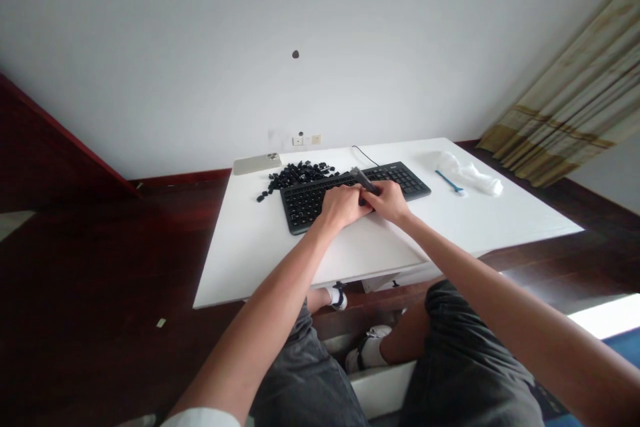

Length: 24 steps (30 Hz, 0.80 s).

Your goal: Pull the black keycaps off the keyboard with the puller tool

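Observation:
My left hand (341, 207) rests on the middle of a black computer keyboard (310, 200), its fingers bunched on the keys. My right hand (390, 202) lies beside it, gripping a dark grey tool (363, 178) whose end angles up and away over the keys. The two hands almost touch, and they hide the keyboard's middle. Left of the keyboard lies a heap of loose black keycaps (297, 177), with a few strays at its near edge. Neither hand touches the heap.
The keyboard stands on a white table (250, 260). A beige phone (257, 163) lies at the far left corner. A blue brush (449, 181) and clear plastic wrap (470, 173) lie to the right. A black cable (363, 155) runs from the keyboard towards the wall.

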Motion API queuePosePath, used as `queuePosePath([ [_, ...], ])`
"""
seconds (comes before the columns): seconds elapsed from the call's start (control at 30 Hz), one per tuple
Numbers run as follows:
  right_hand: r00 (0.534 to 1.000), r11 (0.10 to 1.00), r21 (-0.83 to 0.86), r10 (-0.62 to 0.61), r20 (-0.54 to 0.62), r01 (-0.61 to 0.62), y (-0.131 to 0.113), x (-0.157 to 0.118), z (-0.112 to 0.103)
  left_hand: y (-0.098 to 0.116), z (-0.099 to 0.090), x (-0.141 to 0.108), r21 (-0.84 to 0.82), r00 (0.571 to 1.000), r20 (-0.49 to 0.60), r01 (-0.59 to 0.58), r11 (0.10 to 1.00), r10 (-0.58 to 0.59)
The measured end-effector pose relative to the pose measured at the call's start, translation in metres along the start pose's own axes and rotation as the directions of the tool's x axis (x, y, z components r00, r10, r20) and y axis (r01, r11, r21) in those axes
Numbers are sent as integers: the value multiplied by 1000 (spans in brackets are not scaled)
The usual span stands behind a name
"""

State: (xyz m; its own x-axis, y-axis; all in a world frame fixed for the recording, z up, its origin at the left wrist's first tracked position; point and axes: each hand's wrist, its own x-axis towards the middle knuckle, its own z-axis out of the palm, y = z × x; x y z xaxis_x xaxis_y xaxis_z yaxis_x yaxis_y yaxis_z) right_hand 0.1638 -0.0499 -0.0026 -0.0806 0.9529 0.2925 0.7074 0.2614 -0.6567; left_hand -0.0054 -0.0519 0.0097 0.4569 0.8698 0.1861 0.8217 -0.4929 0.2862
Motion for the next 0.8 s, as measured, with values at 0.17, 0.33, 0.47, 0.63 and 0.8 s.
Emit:
queuePosePath([
  [0.17,994,1000,8,-26,-105,27,-1,-7,12,0,7,1,-20,1000,-7,-3,1000,3],
  [0.33,997,999,-41,3,-80,-6,-2,-9,12,-2,17,3,62,992,-117,-38,997,45],
  [0.47,998,1000,-28,-13,-53,12,-3,-10,11,-6,26,2,149,993,-17,-109,983,113],
  [0.63,999,999,-50,4,-54,-7,-6,-11,11,-5,27,2,169,987,35,-160,973,157],
  [0.8,956,995,100,57,-287,-30,-7,-13,16,-2,22,3,125,994,35,-111,986,108],
])
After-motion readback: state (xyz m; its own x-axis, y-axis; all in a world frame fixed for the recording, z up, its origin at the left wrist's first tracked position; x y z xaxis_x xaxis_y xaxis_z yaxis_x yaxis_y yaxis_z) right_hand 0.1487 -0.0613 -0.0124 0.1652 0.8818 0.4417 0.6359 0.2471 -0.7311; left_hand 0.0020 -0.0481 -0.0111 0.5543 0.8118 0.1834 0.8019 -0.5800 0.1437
